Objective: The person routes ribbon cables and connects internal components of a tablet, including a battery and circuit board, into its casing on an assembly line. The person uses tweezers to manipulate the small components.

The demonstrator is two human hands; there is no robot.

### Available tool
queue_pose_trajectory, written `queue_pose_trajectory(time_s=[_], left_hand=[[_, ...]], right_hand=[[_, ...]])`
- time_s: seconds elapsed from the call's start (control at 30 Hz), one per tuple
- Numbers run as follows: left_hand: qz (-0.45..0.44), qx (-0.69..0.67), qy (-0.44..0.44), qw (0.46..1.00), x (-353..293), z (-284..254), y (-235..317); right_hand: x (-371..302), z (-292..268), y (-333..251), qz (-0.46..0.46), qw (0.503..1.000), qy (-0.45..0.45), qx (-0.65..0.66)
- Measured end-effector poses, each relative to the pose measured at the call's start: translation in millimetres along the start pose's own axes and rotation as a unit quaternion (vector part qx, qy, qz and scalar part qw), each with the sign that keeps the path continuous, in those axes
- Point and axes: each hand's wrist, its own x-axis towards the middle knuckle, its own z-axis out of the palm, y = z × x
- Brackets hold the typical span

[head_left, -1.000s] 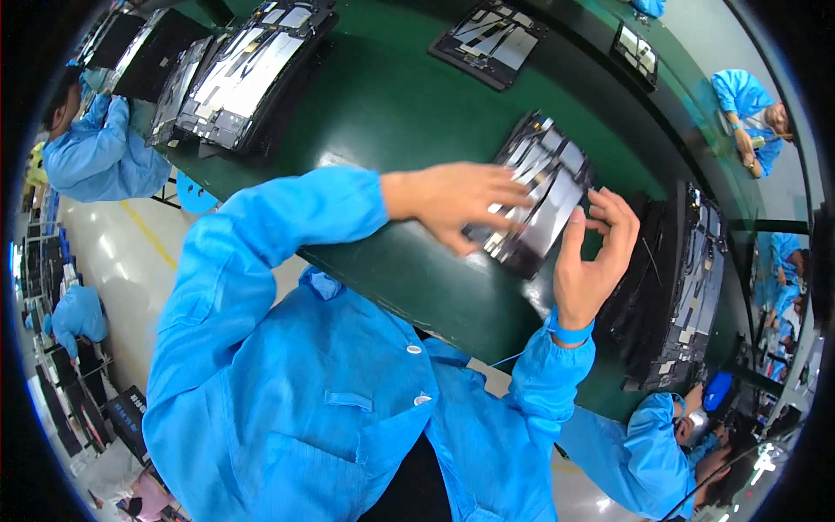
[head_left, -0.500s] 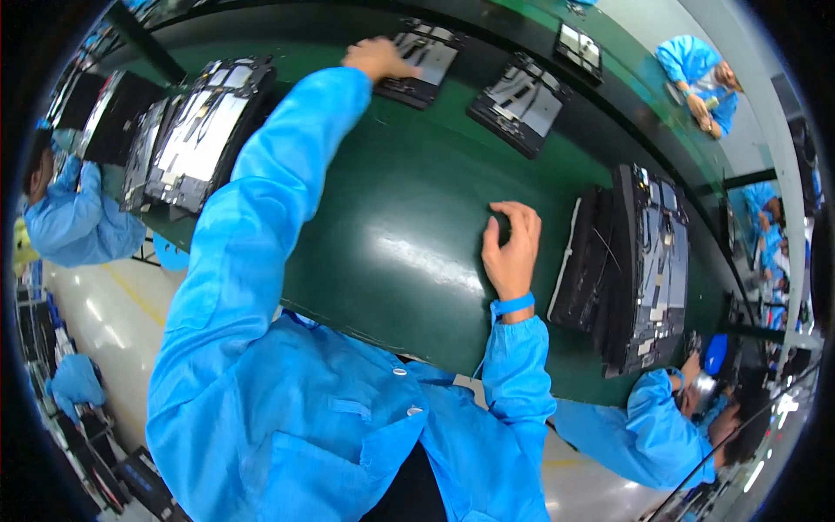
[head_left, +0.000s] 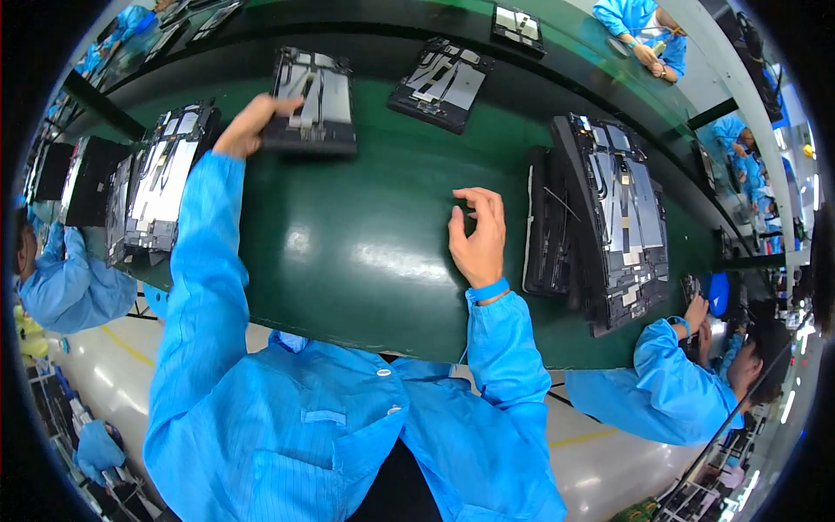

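Note:
My left hand (head_left: 252, 124) is closed on the left edge of an opened tablet (head_left: 323, 103), whose silver battery panels and dark cables face up. Its thumb or a finger lies over the top face, and the tablet looks slightly raised at the near edge. Over the green table (head_left: 365, 200), my right hand (head_left: 480, 244) hangs with fingers curved and apart, holding nothing. A blue band (head_left: 489, 291) circles that wrist. A second opened tablet (head_left: 442, 84) lies farther back, right of the held one.
To the right stands a stack of opened tablets (head_left: 622, 217) beside dark padded pieces (head_left: 548, 226). Another stack of tablets (head_left: 161, 187) is at the left. One more tablet (head_left: 518, 28) rests on the far shelf. Co-workers in blue sit on the left (head_left: 74, 278) and right (head_left: 687, 374).
My left hand has drawn the tablet leftward and nearer, away from the second tablet. My head view has shifted, and my right hand keeps nearly the same curved pose.

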Motion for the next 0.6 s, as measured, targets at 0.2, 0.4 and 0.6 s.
queue_pose_trajectory(time_s=[0.2,0.4,0.6], left_hand=[[-0.021,0.092,-0.046,0.994,-186.2,58.2,-118.6],[-0.006,0.178,-0.123,0.976,-254.1,109.1,-132.7],[0.07,0.44,-0.044,0.894,-218.6,87.2,-111.6]], right_hand=[[12.9,-4.0,-19.8,-0.083,0.996,0.003,0.03],[32.3,29.7,-50.6,-0.2,0.956,-0.211,0.025],[29.3,46.4,-45.7,-0.146,0.938,-0.314,0.008]])
